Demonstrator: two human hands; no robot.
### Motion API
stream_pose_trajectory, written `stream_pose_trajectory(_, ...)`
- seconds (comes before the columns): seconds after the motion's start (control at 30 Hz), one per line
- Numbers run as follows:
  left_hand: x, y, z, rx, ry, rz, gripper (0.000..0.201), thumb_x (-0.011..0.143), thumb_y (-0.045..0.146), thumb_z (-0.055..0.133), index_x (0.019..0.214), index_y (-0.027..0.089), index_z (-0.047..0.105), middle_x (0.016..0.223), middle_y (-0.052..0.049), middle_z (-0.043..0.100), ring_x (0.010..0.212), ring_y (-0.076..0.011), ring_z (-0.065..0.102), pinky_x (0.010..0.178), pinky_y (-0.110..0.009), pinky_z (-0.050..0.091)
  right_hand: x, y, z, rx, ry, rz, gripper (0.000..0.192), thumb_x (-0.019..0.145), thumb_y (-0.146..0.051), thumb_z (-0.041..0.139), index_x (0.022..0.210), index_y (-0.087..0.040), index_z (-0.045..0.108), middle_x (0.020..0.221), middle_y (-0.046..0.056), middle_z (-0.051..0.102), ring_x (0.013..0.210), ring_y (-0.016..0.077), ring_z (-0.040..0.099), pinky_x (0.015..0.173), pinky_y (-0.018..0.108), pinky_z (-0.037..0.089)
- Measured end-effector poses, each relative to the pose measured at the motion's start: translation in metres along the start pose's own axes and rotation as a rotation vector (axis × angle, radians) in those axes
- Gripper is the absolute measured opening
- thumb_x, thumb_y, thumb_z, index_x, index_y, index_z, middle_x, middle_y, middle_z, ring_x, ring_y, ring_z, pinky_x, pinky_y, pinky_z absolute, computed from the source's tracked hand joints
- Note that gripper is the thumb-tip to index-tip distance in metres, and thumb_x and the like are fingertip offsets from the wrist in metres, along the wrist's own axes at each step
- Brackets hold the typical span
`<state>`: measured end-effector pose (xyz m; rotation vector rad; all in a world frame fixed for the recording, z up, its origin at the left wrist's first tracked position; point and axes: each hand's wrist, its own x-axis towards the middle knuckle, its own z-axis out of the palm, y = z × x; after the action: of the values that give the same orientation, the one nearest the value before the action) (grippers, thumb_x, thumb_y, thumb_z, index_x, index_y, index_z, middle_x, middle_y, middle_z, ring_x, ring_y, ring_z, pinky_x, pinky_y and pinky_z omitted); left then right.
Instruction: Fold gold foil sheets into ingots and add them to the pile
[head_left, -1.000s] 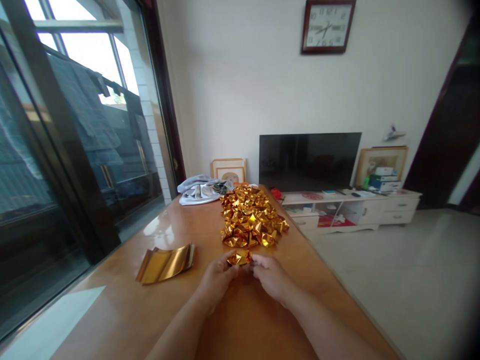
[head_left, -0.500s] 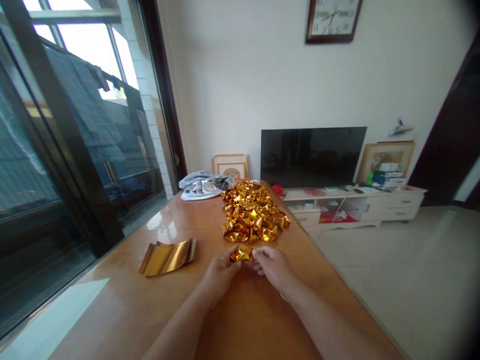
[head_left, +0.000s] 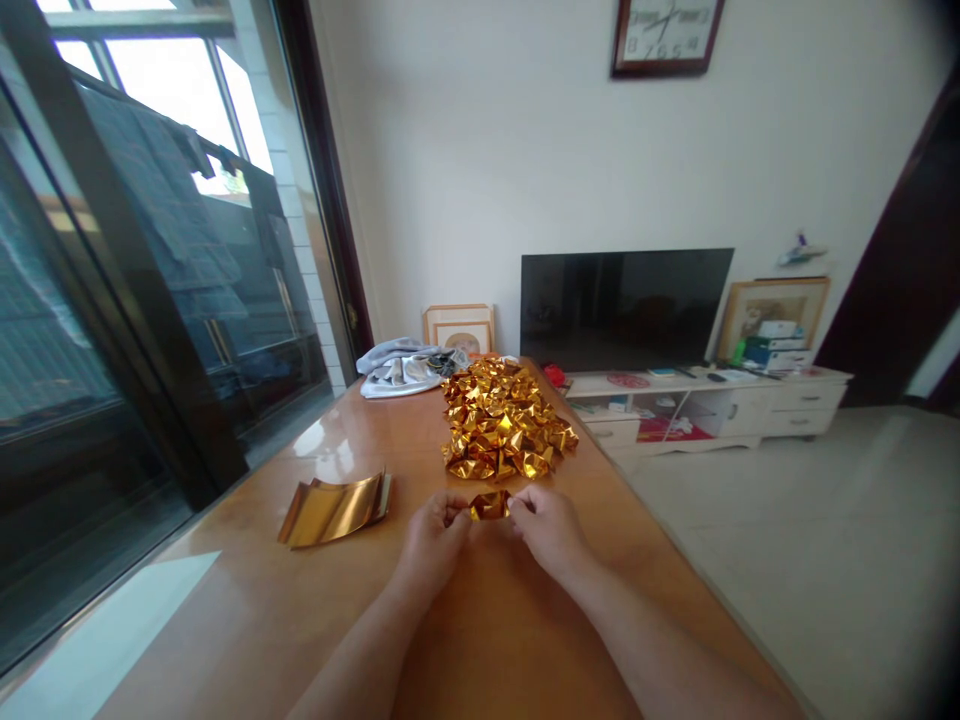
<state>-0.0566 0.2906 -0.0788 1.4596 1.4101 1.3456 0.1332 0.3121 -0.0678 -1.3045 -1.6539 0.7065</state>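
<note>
Both hands pinch one small crumpled gold foil paper piece [head_left: 489, 504] between them: left hand [head_left: 433, 540] fingertips closed on its left end, right hand [head_left: 549, 528] fingertips closed on its right end. Piece is held just above the glossy wooden tabletop [head_left: 495, 640], just in front of the heap of folded gold foil shapes [head_left: 501, 420]. Stack of flat gold foil sheets [head_left: 334, 508] lies left of the left hand, apart from it.

Risks, as judgement: foil is thin, so pulling the ends apart too hard could tear it or flatten the creases; a slick surface could slip from the fingertip grip; a wrist nudge forward could scatter the near edge of the heap. Grey cloth bundle [head_left: 401, 366] at the far end is well clear.
</note>
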Motion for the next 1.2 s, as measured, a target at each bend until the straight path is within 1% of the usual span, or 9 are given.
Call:
stream_pose_trajectory(0.1,-0.001,0.003,0.0,0.027,0.011,0.008,0.013,0.078,0.029,0.063,0.083,0.017,0.062,0.06,0.005,0.057,0.052,-0.0098,0.047,0.049,-0.02,0.031,-0.001,0.001,0.003,0.013,-0.003,-0.017,0.02,0.085,-0.031,0.054,0.082,-0.019,0.07,0.07,0.002,0.071,0.065,0.0185,0.062,0.057,0.026,0.038)
stream_pose_trajectory(0.2,-0.001,0.002,0.0,0.043,0.006,0.012,0.014,0.08,0.029,0.061,0.087,0.017,0.064,0.062,0.004,0.058,0.054,-0.011,0.049,0.051,-0.021,0.033,0.0,0.002,0.004,0.039,-0.034,-0.037,0.022,0.086,-0.029,0.053,0.091,-0.019,0.073,0.077,0.003,0.073,0.07,0.0195,0.064,0.061,0.027,0.041)
stream_pose_trajectory(0.27,0.0,0.0,0.0,0.08,0.007,0.025,0.018,0.081,0.03,0.061,0.091,0.017,0.067,0.067,0.002,0.063,0.059,-0.013,0.053,0.054,-0.022,0.036,0.0,0.002,0.003,0.035,-0.047,-0.059,0.022,0.086,-0.027,0.054,0.093,-0.019,0.074,0.082,0.004,0.075,0.075,0.0203,0.065,0.066,0.027,0.043)
stream_pose_trajectory(0.37,0.0,-0.003,-0.001,0.137,0.007,0.046,0.021,0.083,0.032,0.059,0.092,0.017,0.071,0.074,-0.001,0.067,0.067,-0.0159,0.058,0.061,-0.024,0.04,-0.001,0.0,0.003,0.017,-0.053,-0.076,0.022,0.085,-0.026,0.056,0.095,-0.02,0.075,0.086,0.004,0.076,0.078,0.0208,0.066,0.07,0.028,0.045)
stream_pose_trajectory(0.57,-0.001,0.001,-0.002,0.204,0.033,0.089,0.02,0.084,0.031,0.058,0.087,0.018,0.073,0.073,-0.001,0.068,0.068,-0.0172,0.059,0.063,-0.025,0.04,-0.006,-0.004,0.004,-0.006,-0.057,-0.101,0.019,0.086,-0.025,0.057,0.093,-0.021,0.074,0.083,0.004,0.076,0.075,0.0206,0.066,0.068,0.028,0.045)
stream_pose_trajectory(0.73,0.0,-0.001,-0.003,0.215,0.037,0.073,0.022,0.084,0.029,0.058,0.096,0.017,0.072,0.083,-0.004,0.073,0.075,-0.0193,0.064,0.066,-0.026,0.042,-0.006,-0.004,0.004,0.011,-0.039,-0.101,0.022,0.086,-0.025,0.055,0.096,-0.021,0.074,0.085,0.004,0.076,0.075,0.02,0.067,0.068,0.027,0.045)
stream_pose_trajectory(0.83,0.001,-0.002,-0.005,0.293,0.042,0.099,0.021,0.086,0.029,0.056,0.09,0.017,0.073,0.082,-0.005,0.073,0.077,-0.0197,0.065,0.068,-0.026,0.041,-0.005,-0.003,0.005,0.01,-0.039,-0.1,0.022,0.087,-0.025,0.055,0.097,-0.021,0.074,0.085,0.004,0.076,0.074,0.0197,0.066,0.068,0.027,0.045)
stream_pose_trajectory(0.97,0.001,0.0,-0.007,0.379,0.045,0.106,0.024,0.086,0.03,0.055,0.08,0.017,0.074,0.075,-0.004,0.072,0.072,-0.0194,0.062,0.066,-0.026,0.039,-0.006,-0.001,0.007,0.008,-0.034,-0.108,0.021,0.087,-0.024,0.055,0.095,-0.021,0.074,0.084,0.004,0.075,0.074,0.0199,0.066,0.068,0.028,0.045)
stream_pose_trajectory(1.2,0.001,0.001,-0.004,0.387,0.028,0.096,0.023,0.085,0.027,0.055,0.081,0.017,0.075,0.077,-0.005,0.072,0.075,-0.0201,0.063,0.066,-0.025,0.039,-0.008,0.001,0.012,-0.026,-0.071,-0.136,0.022,0.087,-0.023,0.056,0.099,-0.022,0.074,0.085,0.005,0.076,0.073,0.0199,0.066,0.069,0.028,0.045)
